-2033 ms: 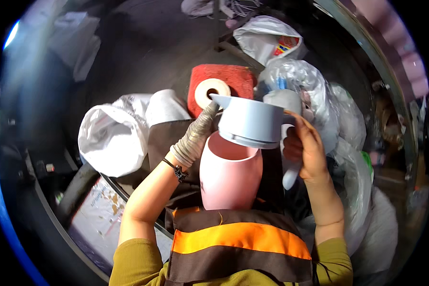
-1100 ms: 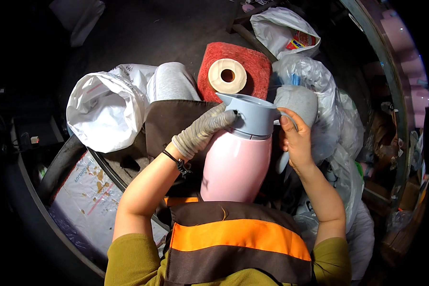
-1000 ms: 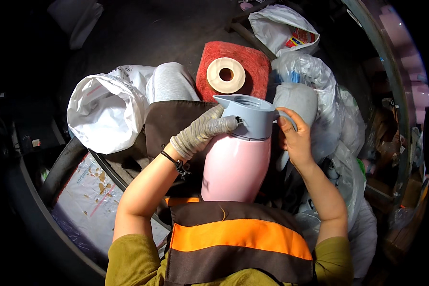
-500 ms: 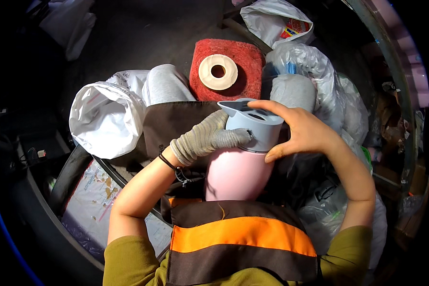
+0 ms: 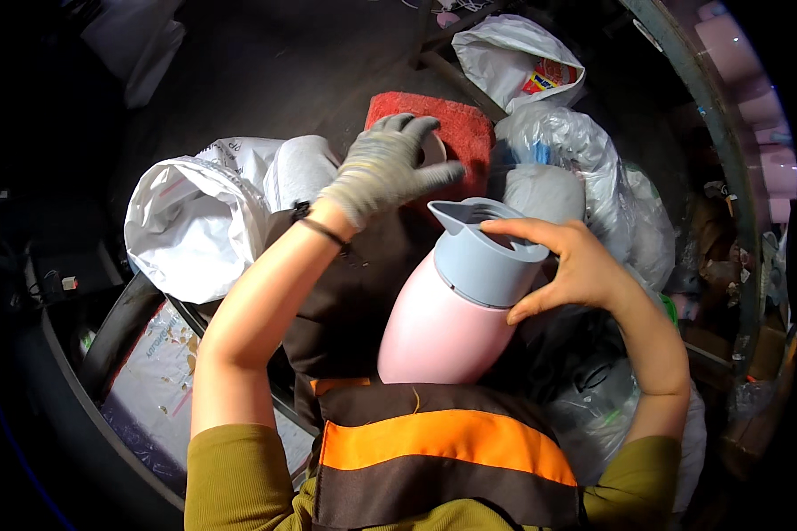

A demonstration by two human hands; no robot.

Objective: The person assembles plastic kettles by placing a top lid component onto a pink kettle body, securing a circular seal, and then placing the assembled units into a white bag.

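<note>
One pink plastic jug point(image 5: 438, 327) with a grey-blue spouted lid point(image 5: 487, 257), tilted, base against the person's orange-and-brown vest point(image 5: 434, 460), lid pointing to 1 o'clock. Right hand point(image 5: 576, 265), bare, fingers curled on the lid at its 3 o'clock side, gripping it. Left hand point(image 5: 381, 173), grey knit glove, fingers spread open, holding nothing, hovering at 11 o'clock from the lid over one red square pad point(image 5: 452, 128) and one roll of white tape point(image 5: 431, 150), mostly hidden. One open white woven sack point(image 5: 195, 226) at 9 o'clock. Clear plastic bags point(image 5: 584, 159) at 2 o'clock. One white bag with red-yellow label point(image 5: 514, 62) at 12 o'clock.
</note>
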